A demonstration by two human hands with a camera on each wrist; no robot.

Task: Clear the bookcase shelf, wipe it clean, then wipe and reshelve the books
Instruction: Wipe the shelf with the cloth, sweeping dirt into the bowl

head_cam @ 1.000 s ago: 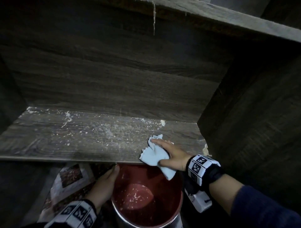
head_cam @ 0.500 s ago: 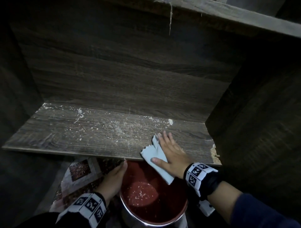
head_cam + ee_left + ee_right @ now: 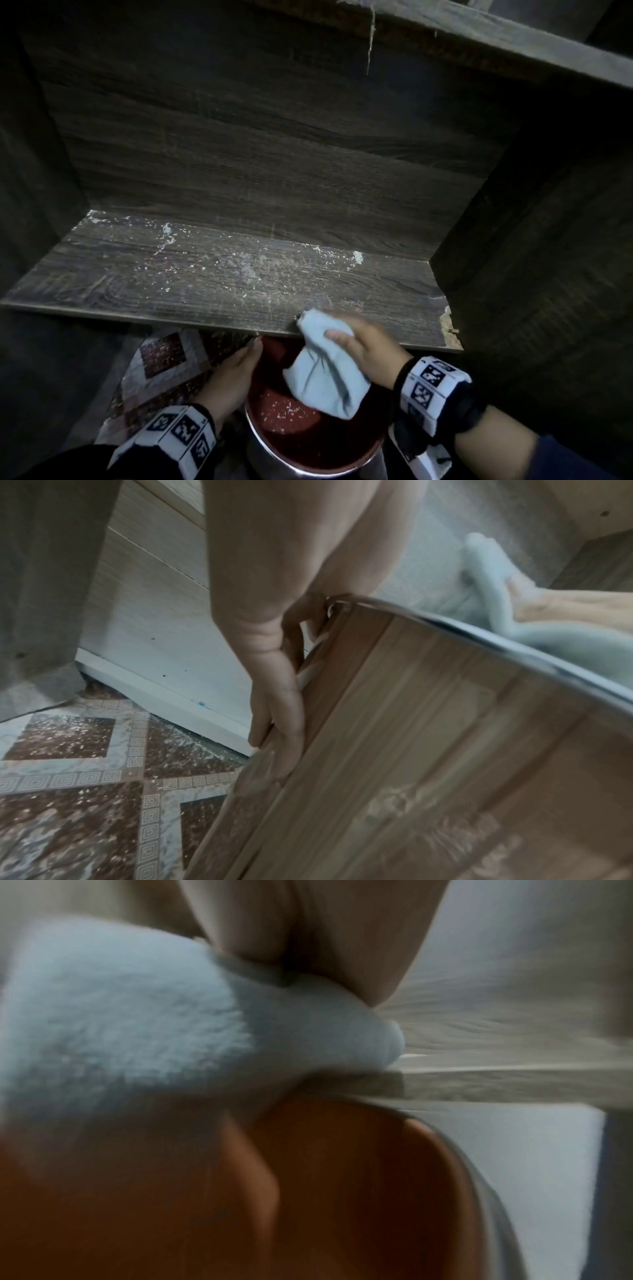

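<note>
Right hand [image 3: 363, 346] gripping cloth [image 3: 325, 373] at shelf [image 3: 171, 284] edge, left hand [image 3: 236, 373] seemingly clasping bucket [image 3: 274, 448].

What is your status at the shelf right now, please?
Right hand grips cloth at shelf front edge. Left hand holds bucket beneath. White crumbs remain; nothing obstructing.

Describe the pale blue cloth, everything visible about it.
The cloth is pale blue, soft and fluffy like microfibre, crumpled rather than folded. Its upper end lies on the front edge of the dusty wooden shelf; the rest hangs over the open red-lined bucket held just below. The right hand grips it from above, thumb across the fabric. Motion blur smears it in the right wrist view. Whether it is damp cannot be told.
</note>
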